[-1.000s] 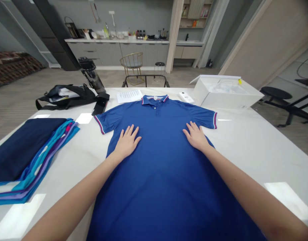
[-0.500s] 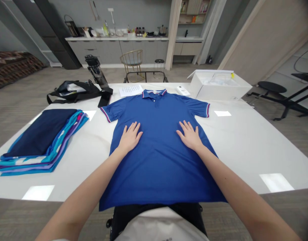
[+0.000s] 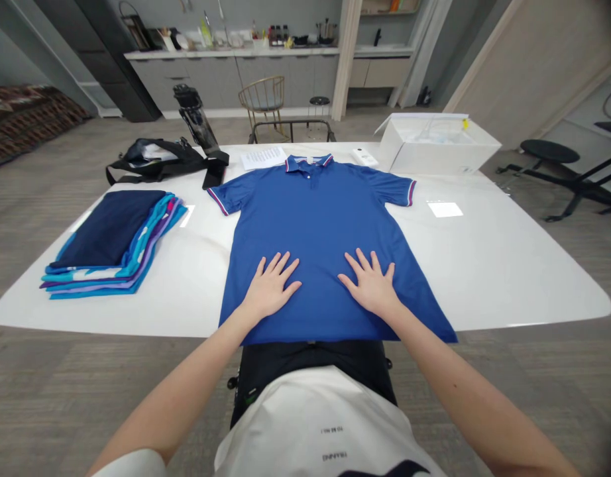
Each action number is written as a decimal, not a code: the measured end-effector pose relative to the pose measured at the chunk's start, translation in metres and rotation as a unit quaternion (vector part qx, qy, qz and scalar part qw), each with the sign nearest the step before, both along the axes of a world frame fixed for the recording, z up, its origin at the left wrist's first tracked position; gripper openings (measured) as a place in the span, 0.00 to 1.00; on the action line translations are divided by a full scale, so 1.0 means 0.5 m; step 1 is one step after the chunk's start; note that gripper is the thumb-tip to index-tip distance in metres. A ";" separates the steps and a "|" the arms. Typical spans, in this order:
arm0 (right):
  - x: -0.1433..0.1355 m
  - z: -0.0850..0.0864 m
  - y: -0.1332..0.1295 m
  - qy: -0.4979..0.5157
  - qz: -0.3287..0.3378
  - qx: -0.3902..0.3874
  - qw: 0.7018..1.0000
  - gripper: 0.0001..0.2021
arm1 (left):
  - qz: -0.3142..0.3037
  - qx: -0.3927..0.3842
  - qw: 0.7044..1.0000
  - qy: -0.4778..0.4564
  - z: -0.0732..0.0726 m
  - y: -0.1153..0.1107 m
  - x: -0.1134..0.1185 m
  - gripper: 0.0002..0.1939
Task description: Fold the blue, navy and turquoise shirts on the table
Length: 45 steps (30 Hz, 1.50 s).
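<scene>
A blue polo shirt (image 3: 315, 225) lies spread face up, its collar at the far side and its sleeves out to both sides. Red and white stripes edge the collar and cuffs. My left hand (image 3: 270, 288) rests flat on the lower left of the shirt, fingers spread. On the lower right, my right hand (image 3: 371, 283) lies open the same way. Neither hand holds anything. The shirt's hem reaches the table's near edge, close to my body.
The white table (image 3: 509, 265) bears a stack of folded clothes (image 3: 111, 232) at left. Behind it are a black bag (image 3: 159, 159), a dark bottle (image 3: 196, 119) and a phone (image 3: 215, 173). Printed paper (image 3: 263, 158), a small white box (image 3: 365, 157) and a large white box (image 3: 437, 149) stand at the far side.
Both hands have slid down the shirt toward the hem and slightly closer together, still flat. The creases in the lower part look smoother. The camera view has tilted downward.
</scene>
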State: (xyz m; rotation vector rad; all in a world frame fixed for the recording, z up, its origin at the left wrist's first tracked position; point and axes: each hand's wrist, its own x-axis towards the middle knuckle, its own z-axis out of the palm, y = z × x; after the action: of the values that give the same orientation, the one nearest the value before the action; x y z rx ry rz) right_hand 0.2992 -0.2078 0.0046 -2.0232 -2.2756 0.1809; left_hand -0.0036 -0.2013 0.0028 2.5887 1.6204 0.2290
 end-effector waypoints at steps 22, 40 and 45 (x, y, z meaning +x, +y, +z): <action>0.028 0.028 -0.173 0.008 0.230 0.086 0.969 0.14 | -0.078 0.048 0.995 -0.034 0.017 -0.179 0.023 0.12; 0.134 0.021 -0.227 0.064 0.120 0.092 0.987 0.18 | -0.067 0.072 0.995 -0.012 0.023 -0.220 -0.036 0.24; 0.137 0.044 -0.234 0.080 0.163 0.001 0.983 0.15 | -0.110 0.033 0.993 -0.035 0.042 -0.228 -0.030 0.14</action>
State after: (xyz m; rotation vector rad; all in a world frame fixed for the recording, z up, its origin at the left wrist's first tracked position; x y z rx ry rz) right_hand 0.3675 -0.3250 0.0264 -1.5560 -2.4817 0.3497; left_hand -0.0187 -0.3151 0.0238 2.7470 1.3128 0.3566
